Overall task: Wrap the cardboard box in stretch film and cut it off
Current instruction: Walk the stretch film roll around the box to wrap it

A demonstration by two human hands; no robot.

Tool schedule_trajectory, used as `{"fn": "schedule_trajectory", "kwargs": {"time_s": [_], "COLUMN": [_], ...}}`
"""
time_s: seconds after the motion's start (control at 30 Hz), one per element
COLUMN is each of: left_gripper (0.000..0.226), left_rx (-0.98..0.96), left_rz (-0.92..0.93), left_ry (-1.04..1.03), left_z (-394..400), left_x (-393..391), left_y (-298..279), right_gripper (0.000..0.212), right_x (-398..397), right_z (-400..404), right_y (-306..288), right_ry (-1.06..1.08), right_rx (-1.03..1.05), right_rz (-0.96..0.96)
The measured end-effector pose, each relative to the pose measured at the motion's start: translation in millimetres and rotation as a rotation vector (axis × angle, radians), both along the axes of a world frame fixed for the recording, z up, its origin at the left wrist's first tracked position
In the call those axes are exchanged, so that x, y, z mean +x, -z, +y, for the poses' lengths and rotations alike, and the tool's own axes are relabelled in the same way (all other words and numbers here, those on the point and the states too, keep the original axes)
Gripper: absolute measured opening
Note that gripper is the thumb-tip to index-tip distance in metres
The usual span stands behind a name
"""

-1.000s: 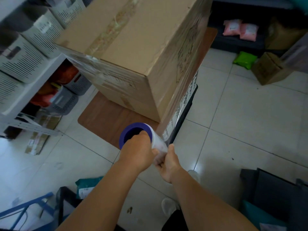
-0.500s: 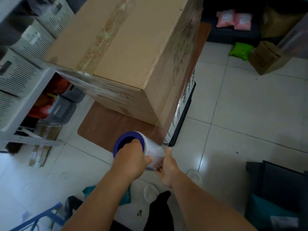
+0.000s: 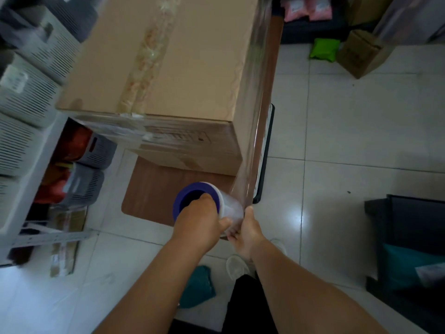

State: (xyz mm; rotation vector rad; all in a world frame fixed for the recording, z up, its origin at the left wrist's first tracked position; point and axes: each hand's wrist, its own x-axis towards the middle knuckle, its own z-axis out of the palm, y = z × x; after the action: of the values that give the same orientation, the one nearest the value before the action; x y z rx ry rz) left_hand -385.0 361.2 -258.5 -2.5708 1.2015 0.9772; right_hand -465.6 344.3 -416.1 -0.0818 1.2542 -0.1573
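1. The left hand (image 3: 201, 222) grips the near end of the film roll (image 3: 212, 201), fingers hooked into its purple core; the right hand (image 3: 245, 233) pinches the far end.
2. The film (image 3: 255, 131) runs taut from the roll up the right side of the box (image 3: 168, 75); it looks thin, clingy and easily torn, so holding the stiff core seems safest.
3. The box stands on a brown desk (image 3: 154, 186), beside shelves (image 3: 29, 97) of baskets.
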Motion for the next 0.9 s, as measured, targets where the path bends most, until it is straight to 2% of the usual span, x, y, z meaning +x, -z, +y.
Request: {"fn": "schedule_trajectory", "kwargs": {"time_s": [0.33,0.47,0.63,0.9], "left_gripper": [0.047,0.050,0.051,0.049], "left_rx": [0.055,0.063,0.084,0.102], "left_rz": [-0.063,-0.058,-0.004,0.061], "left_ry": [0.030,0.083,0.195,0.408], "left_z": [-2,0,3,6], "left_x": [11,20,36,60], "left_y": [1,4,4,-3], "right_gripper": [0.068,0.075,0.072,0.073], "right_x": [0,6,18,45], "right_z": [-1,5,15,34], "right_y": [0,3,0,-8], "right_ry": [-0.040,0.045,0.159,0.469], "right_rx": [0.047,0.068,0.059,0.069], "right_rz": [0.010,-0.003,0.016,0.018]}}
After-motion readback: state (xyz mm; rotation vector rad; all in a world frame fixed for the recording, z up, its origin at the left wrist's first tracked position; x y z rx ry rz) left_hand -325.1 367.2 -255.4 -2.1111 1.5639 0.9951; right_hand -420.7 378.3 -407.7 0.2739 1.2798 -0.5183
